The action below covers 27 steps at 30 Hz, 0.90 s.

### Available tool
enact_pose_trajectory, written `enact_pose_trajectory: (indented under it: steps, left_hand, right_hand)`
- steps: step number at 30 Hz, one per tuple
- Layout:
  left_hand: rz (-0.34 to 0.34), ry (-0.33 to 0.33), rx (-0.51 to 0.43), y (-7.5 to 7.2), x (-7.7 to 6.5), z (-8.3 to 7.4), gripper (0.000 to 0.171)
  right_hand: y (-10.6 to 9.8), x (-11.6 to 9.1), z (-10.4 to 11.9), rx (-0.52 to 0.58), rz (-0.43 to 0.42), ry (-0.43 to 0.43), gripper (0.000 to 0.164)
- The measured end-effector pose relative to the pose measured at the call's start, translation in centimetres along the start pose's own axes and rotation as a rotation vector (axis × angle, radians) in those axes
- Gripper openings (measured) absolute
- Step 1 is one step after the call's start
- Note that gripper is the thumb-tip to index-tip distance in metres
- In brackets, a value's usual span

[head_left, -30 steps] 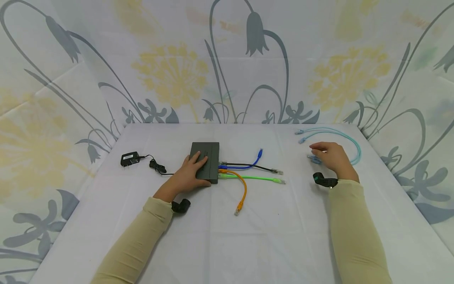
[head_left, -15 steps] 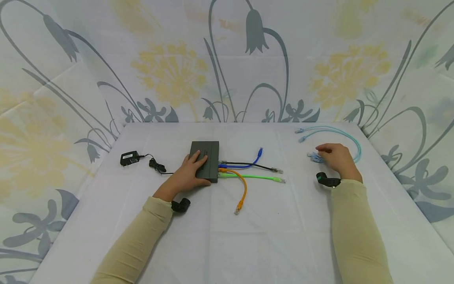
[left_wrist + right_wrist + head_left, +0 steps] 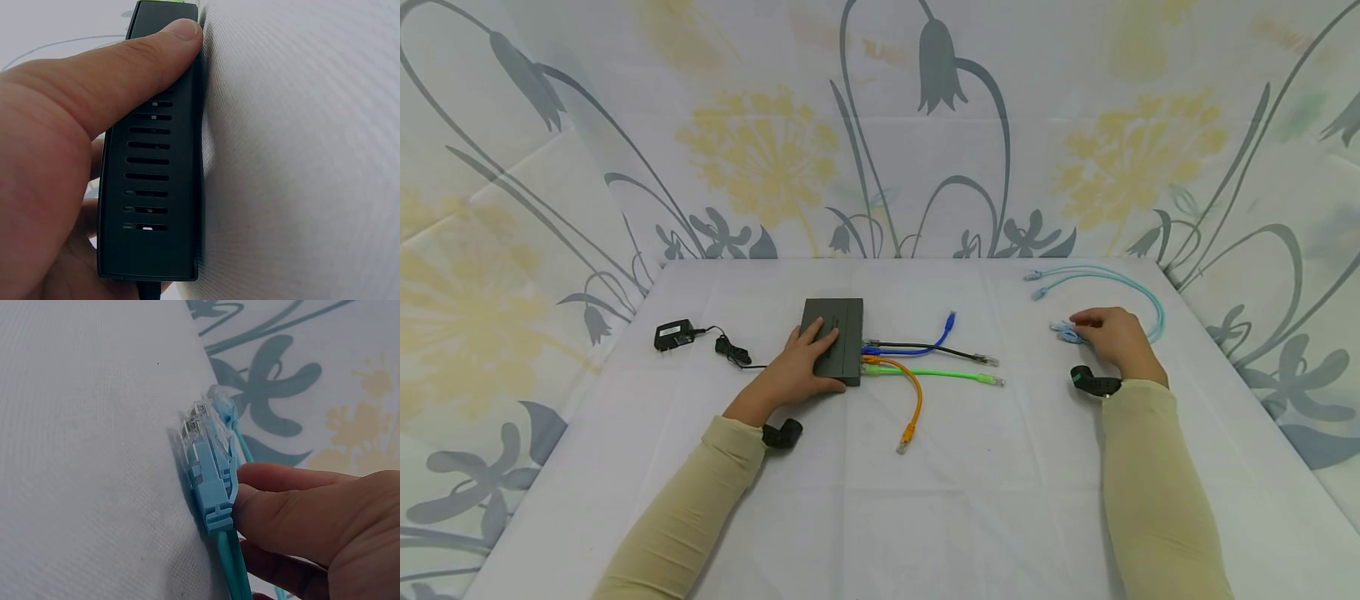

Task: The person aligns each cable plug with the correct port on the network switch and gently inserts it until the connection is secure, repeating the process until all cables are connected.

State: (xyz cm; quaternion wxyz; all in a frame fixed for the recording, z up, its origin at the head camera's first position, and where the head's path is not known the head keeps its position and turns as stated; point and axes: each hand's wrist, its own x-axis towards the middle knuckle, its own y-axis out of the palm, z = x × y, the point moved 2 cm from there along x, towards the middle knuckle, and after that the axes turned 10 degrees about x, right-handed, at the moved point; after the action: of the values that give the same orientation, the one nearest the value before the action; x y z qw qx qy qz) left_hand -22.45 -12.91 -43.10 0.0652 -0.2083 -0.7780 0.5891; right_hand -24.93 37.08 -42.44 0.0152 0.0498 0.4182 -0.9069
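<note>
My left hand (image 3: 800,367) grips a dark grey network switch (image 3: 850,333). Its fingers spread over the top, while the thumb (image 3: 150,56) presses the slotted side in the left wrist view. Black, blue, green and orange Ethernet cables run from the switch's right side, their other plugs loose on the cloth. At the right, my right hand (image 3: 1116,337) pinches light blue Ethernet cables (image 3: 1157,312) near their closest plugs (image 3: 211,484), thumb and forefinger at the plugs' side. These plugs lie side by side on the table; the fingertips' contact is partly hidden.
A black power adapter (image 3: 674,335) lies on the left, with its bundled cord (image 3: 733,352) leading toward the switch. Two far light blue plugs (image 3: 1037,293) point left near the back edge. White cloth covers the table (image 3: 925,517); a flowered curtain (image 3: 880,125) hangs behind.
My right hand has shifted slightly right and down, uncovering more of the nearer light blue plugs. The left hand and the switch stay in place.
</note>
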Motion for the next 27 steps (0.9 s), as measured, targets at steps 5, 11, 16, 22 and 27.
enact_pose_trajectory:
  steps: [5,11,16,22,27]
  left_hand:
    - [0.004,-0.003,-0.004,-0.09,-0.05,-0.03,0.096]
    - [0.008,-0.006,-0.004,-0.18,-0.15,-0.13,0.096]
    - [0.009,-0.005,-0.002,-0.19,-0.16,-0.2,0.095]
    - [0.005,-0.004,-0.004,-0.2,-0.1,-0.16,0.095]
    - [0.005,-0.006,0.0,-0.13,-0.03,-0.08,0.096]
  right_hand:
    - [0.03,0.17,-0.2,-0.003,0.042,0.005,0.038]
    - [0.16,0.33,-0.07,-0.042,0.061,-0.024,0.039]
    - [0.24,0.41,0.03,-0.06,0.064,-0.036,0.037]
    - [0.24,0.38,0.31,-0.055,0.038,-0.056,0.036]
    - [0.3,0.49,0.5,-0.039,0.029,-0.059,0.038]
